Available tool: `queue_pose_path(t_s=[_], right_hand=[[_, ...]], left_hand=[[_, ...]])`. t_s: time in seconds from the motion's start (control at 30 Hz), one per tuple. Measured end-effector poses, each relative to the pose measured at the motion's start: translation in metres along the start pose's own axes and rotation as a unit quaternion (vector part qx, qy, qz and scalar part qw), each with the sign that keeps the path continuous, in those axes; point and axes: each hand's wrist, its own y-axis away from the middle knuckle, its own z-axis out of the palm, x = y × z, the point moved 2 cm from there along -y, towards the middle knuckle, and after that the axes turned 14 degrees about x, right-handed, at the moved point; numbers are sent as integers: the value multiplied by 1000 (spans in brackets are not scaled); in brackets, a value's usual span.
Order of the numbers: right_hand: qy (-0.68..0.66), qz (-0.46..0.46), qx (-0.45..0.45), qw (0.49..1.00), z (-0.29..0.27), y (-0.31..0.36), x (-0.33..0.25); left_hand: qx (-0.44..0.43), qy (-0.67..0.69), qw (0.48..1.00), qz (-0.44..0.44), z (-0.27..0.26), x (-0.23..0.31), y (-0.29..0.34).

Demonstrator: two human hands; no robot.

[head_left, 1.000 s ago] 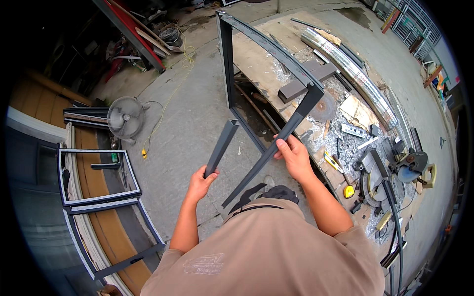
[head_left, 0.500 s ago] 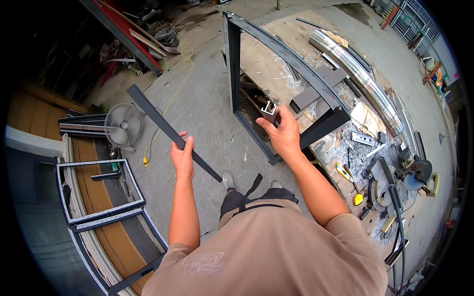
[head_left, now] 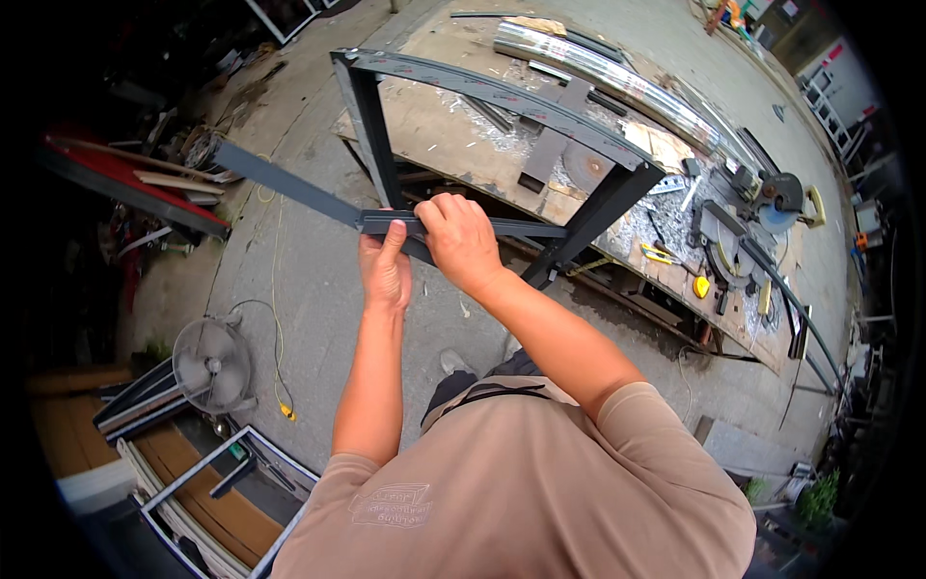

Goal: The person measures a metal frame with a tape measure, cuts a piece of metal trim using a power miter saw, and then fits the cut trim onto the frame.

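Bars: the flat bar reached from the hands toward ten o'clock; the ridged bar crossed it just off centre and pointed toward three.
Risk: the flat bar's long overhang could have levered it loose if the pinch was weak; a swing toward twelve could have scratched the frame.
Left hand: closed, thumb over the ridged bar, the flat bar apparently trapped with it.
Right hand: closed over the ridged bar, fingers curled.
Frame: twelve o'clock; whether the ridged bar touched it could not be told.
Bench: twelve to three o'clock.
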Motion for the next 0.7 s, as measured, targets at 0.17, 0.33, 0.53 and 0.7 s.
queue_pose_path(t_s=[0.17,0.33,0.53,0.7], right_hand=[[-18,123,13,992,-27,17,6],[-105,511,-98,848,-31,95,82],[-447,714,99,530,-54,137,146],[-540,643,187,510,-76,101,171]], left_hand=[[-9,50,999,16,-5,19,-52],[16,129,991,-7,-2,52,-104],[84,157,983,-43,-22,54,-158],[65,166,979,-101,-84,28,-242]])
